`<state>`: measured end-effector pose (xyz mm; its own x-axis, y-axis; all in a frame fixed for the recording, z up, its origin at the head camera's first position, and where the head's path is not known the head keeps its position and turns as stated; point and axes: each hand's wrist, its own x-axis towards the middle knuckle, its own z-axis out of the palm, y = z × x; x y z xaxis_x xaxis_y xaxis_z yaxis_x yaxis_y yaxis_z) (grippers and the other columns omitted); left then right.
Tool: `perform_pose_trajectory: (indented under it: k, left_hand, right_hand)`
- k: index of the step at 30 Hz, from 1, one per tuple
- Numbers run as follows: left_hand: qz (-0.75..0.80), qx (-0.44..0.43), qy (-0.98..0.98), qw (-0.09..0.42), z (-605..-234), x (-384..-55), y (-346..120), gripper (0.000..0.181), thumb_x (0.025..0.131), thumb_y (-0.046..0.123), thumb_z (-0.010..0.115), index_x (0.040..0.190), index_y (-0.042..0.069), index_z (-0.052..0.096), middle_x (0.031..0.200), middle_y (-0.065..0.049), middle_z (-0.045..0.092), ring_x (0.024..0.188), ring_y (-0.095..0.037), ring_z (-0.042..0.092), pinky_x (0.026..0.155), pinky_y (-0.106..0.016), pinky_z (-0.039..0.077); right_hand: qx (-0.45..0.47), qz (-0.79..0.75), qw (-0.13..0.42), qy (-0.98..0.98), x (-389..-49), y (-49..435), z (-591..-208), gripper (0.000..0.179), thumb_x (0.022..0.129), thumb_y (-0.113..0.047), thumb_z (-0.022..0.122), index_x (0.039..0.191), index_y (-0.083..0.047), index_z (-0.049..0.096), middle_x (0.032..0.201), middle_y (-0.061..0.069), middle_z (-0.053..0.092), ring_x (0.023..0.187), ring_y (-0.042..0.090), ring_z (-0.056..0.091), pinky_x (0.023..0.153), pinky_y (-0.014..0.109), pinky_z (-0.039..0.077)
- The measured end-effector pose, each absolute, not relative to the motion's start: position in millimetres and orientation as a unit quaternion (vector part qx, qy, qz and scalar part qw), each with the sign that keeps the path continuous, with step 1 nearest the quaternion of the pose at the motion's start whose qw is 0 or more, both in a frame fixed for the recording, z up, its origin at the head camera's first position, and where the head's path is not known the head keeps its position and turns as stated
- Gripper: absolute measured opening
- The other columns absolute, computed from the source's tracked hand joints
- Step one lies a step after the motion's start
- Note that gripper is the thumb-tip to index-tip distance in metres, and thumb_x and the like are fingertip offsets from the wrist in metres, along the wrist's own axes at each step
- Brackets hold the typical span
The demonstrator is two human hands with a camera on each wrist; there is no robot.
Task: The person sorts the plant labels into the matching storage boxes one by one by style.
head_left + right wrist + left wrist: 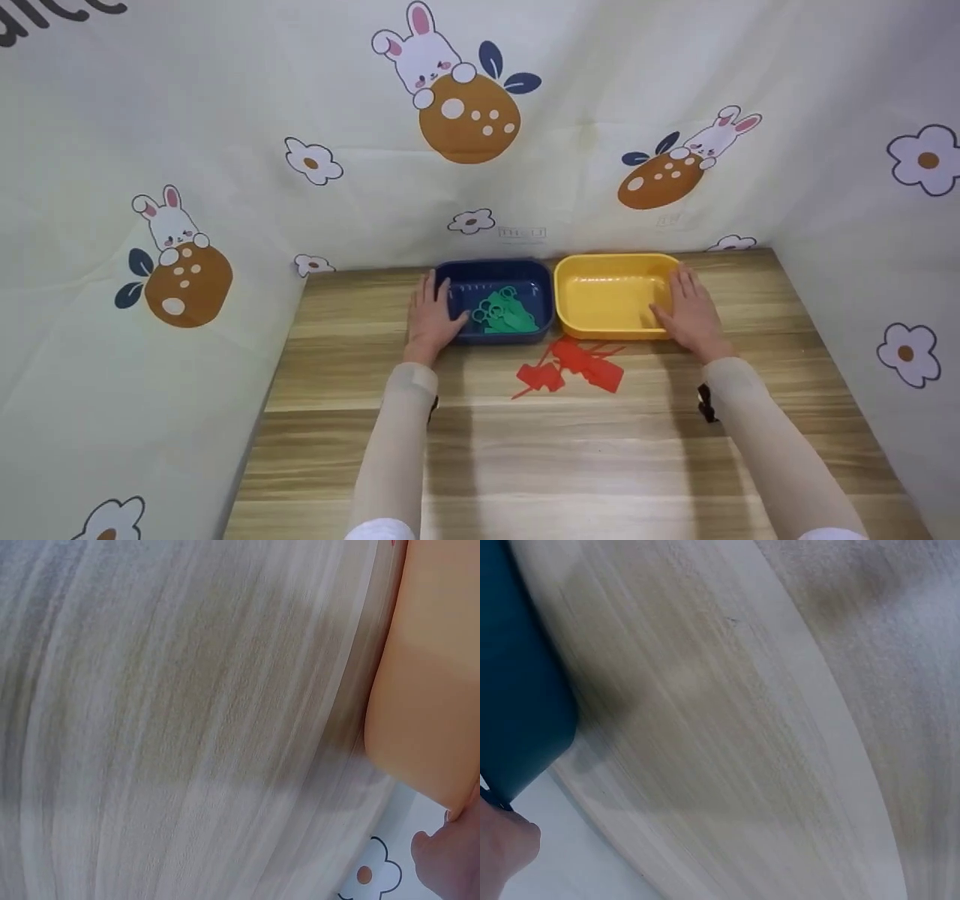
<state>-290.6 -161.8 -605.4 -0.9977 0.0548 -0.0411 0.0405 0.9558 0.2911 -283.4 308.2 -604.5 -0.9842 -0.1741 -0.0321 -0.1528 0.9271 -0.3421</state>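
Note:
A dark blue plastic bin [499,339] stands at the back of the table, with several flat green pieces with rings [506,311] inside. My left hand [433,311] holds its left side, the thumb over the rim and the fingers along the outside. Right beside it is a yellow bin [611,300] with nothing inside. My right hand [691,311] holds that bin's right side, thumb over the rim. In the wrist views, fingertips show at the rims of the blue bin [517,675] and the yellow bin [427,682]. Flat red pieces with thin stems [592,366] lie in front of both bins.
The wood-grain table [570,465] ends at a pale cloth backdrop [570,180] printed with rabbits and flowers. More cloth hangs along the left and right sides. Dark wrist devices [706,403] show beneath the sleeves.

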Motion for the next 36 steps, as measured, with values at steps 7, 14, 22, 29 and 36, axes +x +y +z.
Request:
perform_pose_trajectory:
  k: [7,14,22,29,36]
  left_hand:
    - [0.161,0.022,0.986,0.033,-601.5,-289.5,-168.7,0.090,0.091,0.067,0.053,0.159,0.014,0.026,0.169,-0.014,0.005,0.156,-0.034,0.011,0.126,-0.052,0.014]
    - [0.207,0.043,0.977,-0.004,-593.3,-282.9,-162.8,0.080,0.094,0.062,0.051,0.156,0.015,0.033,0.169,-0.012,0.009,0.156,-0.034,0.007,0.126,-0.054,0.011]
    - [0.215,0.125,0.968,-0.023,-575.4,-267.8,-141.3,0.071,0.094,0.053,0.058,0.151,0.014,0.042,0.168,-0.010,0.015,0.155,-0.034,0.016,0.126,-0.053,0.012]
    - [0.242,0.166,0.956,-0.002,-565.4,-253.5,-124.9,0.067,0.093,0.049,0.063,0.149,0.017,0.047,0.168,-0.005,0.018,0.153,-0.032,0.024,0.125,-0.050,0.022]
    - [0.253,0.166,0.953,0.014,-557.6,-238.6,-111.9,0.064,0.092,0.050,0.064,0.148,0.024,0.048,0.166,0.001,0.025,0.151,-0.027,0.031,0.119,-0.048,0.035]
  right_hand:
    - [-0.083,-0.170,0.039,0.981,-285.8,303.2,-604.2,0.081,0.102,-0.038,0.046,0.155,0.011,0.010,0.163,0.032,0.000,0.152,0.048,0.003,0.124,0.058,0.006]
    - [-0.080,-0.175,0.043,0.980,-285.4,303.3,-603.1,0.080,0.102,-0.037,0.047,0.155,0.010,0.010,0.164,0.032,0.000,0.151,0.048,0.002,0.123,0.059,0.005]
    - [-0.076,-0.168,0.043,0.982,-281.4,305.0,-602.7,0.079,0.102,-0.036,0.048,0.155,0.011,0.011,0.163,0.032,0.000,0.151,0.049,0.004,0.123,0.061,0.007]
    - [-0.074,-0.181,0.016,0.981,-279.9,305.3,-606.2,0.076,0.101,-0.034,0.049,0.154,0.009,0.016,0.163,0.031,0.005,0.150,0.049,0.006,0.120,0.066,0.010]
    - [-0.065,-0.183,0.027,0.981,-281.4,303.2,-606.1,0.076,0.101,-0.037,0.048,0.156,0.005,0.016,0.164,0.029,0.003,0.152,0.047,0.003,0.118,0.070,0.007]
